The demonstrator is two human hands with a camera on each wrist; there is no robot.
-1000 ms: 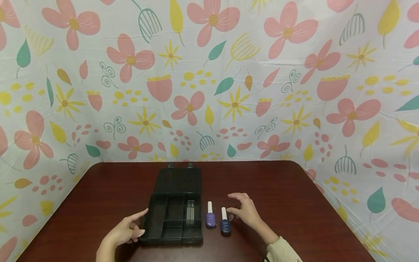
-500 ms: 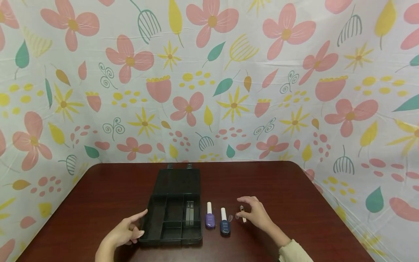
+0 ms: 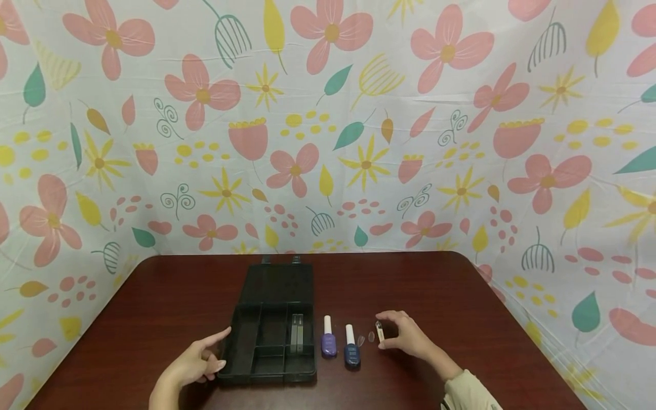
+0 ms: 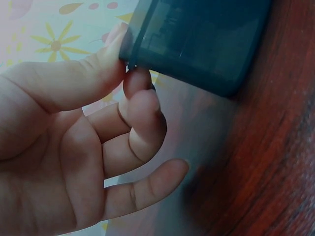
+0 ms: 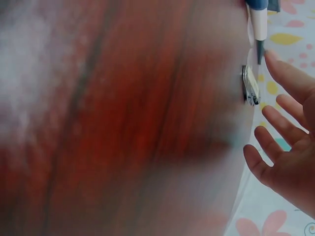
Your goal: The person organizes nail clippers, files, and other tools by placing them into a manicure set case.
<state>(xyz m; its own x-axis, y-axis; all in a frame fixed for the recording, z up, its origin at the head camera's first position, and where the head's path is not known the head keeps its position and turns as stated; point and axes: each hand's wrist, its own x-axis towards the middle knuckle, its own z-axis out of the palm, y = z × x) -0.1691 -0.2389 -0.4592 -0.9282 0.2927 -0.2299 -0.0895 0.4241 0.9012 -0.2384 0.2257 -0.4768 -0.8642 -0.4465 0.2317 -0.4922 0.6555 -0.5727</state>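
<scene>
My left hand (image 3: 192, 360) grips the left edge of a black compartment box (image 3: 241, 341); in the left wrist view thumb and fingers meet at the corner of the box (image 4: 197, 54). Its lid (image 3: 278, 283) lies folded back. Around a small nail clipper (image 3: 380, 332) on the table, the thumb and fingers of my right hand (image 3: 410, 337) are spread, and the right wrist view shows a gap between them and the clipper (image 5: 250, 86). Two small clear oval pieces, a left one (image 3: 361, 341) and a right one (image 3: 371, 336), lie left of the clipper.
A purple nail polish bottle (image 3: 329, 344) and a dark blue one (image 3: 352, 354), both white-capped, stand between the box and the clear pieces. Slim grey strips (image 3: 297, 333) sit in a right compartment. A flowered cloth (image 3: 328, 171) hangs behind the dark red table (image 3: 410, 285).
My right hand has moved right, away from the dark blue bottle and past the clear pieces, to the nail clipper, which has come into view. The left hand stays on the box.
</scene>
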